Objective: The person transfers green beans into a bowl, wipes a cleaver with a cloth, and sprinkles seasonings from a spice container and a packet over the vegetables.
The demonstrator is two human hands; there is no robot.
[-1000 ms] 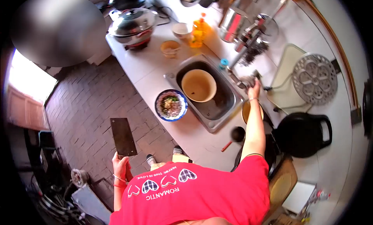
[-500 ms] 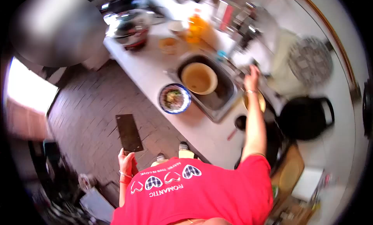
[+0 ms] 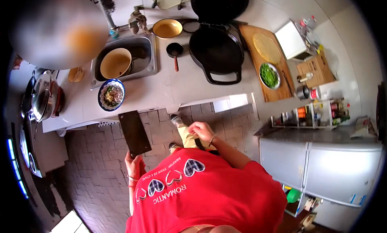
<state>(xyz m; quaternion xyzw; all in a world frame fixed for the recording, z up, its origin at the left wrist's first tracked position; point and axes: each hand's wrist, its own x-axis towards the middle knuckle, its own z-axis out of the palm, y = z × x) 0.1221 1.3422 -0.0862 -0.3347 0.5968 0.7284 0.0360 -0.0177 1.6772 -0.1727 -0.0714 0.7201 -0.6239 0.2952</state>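
My left hand [image 3: 134, 167] is closed on the near end of a cleaver [image 3: 135, 133] with a dark rectangular blade, held over the tiled floor beside the counter's front edge. My right hand [image 3: 201, 131] hangs in front of my body above my legs, its fingers loosely curled with nothing visible in them. Beyond the cleaver, a blue-rimmed bowl [image 3: 111, 95] of chopped ingredients stands on the counter. Behind that bowl, the sink [image 3: 150, 68] holds a cream basin [image 3: 115, 63].
An open black electric griddle [image 3: 215, 51] sits on the counter [image 3: 161, 88]. Right of it, a wooden board [image 3: 278, 95] bears a flat pancake [image 3: 267, 49] and a bowl of chopped greens [image 3: 269, 76]. A small black pan [image 3: 175, 50], a yellow bowl [image 3: 167, 28] and a fridge [image 3: 342, 168] are also nearby.
My right hand has come back from the counter behind the sink to in front of my body. My view has turned right. The cleaver stays in my left hand.
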